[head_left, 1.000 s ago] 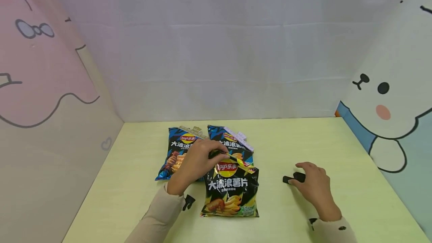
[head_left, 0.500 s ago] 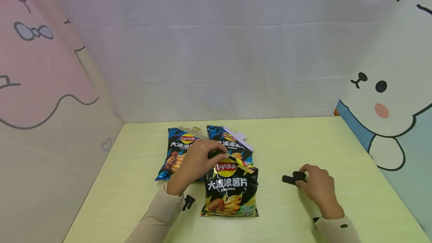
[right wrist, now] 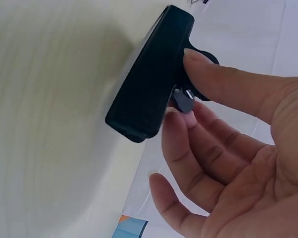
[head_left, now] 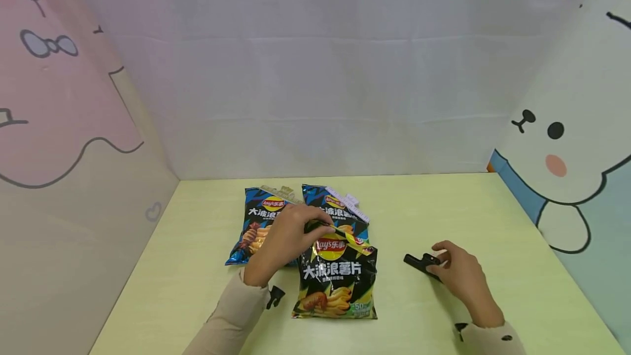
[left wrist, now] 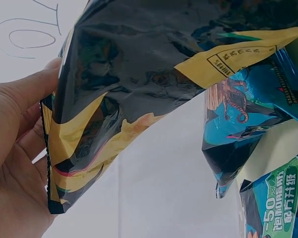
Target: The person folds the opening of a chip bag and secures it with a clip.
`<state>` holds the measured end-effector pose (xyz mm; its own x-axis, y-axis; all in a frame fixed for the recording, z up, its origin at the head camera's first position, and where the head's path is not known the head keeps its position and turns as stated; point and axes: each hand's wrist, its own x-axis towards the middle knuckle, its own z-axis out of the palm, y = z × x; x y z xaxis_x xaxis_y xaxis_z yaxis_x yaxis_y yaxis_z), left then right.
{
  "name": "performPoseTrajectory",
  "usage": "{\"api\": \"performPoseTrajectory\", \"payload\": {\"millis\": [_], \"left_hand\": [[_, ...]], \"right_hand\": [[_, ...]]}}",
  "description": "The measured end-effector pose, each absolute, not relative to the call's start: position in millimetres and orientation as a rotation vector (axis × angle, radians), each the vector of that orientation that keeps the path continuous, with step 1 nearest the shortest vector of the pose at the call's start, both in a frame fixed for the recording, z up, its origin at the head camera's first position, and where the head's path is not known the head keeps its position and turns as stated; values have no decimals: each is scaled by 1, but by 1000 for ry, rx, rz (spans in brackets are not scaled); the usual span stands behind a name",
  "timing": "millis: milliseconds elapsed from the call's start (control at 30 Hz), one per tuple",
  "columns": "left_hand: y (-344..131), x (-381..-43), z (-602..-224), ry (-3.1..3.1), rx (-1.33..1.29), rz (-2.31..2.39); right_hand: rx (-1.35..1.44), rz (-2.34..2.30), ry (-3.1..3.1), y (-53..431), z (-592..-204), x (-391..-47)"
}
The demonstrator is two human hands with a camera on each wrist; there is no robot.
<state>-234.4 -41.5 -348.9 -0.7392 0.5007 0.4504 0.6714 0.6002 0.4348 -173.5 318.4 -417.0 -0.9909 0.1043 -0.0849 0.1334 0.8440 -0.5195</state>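
My left hand pinches the folded top edge of a black chip bag with a yellow strip showing along the fold. In the left wrist view, the thumb lies on the edge of the black bag, most fingers behind it. To the right, my right hand holds a black bag clip close over the table. The right wrist view shows the long bar of the clip turned away from the palm, the thumb on one handle and fingertips at the other side.
Behind the black bag lie two blue chip bags, a left one and a right one. A gold clip sits across the left one's top, a white clip across the right one's. Printed cloth walls border the pale yellow table.
The black clip has turned in my right hand, its far end now swung left and up. My left hand and the chip bags have stayed in place.
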Motion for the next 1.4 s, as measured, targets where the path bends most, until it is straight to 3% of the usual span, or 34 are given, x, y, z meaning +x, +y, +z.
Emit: {"api": "performPoseTrajectory", "payload": {"millis": [767, 1400], "left_hand": [[-42, -237, -350, -2534, -951, -861], [-43, -236, -351, -2528, -958, -937]], "right_hand": [[68, -1065, 3064, 296, -405, -169], [-81, -1475, 3054, 259, -360, -163]]}}
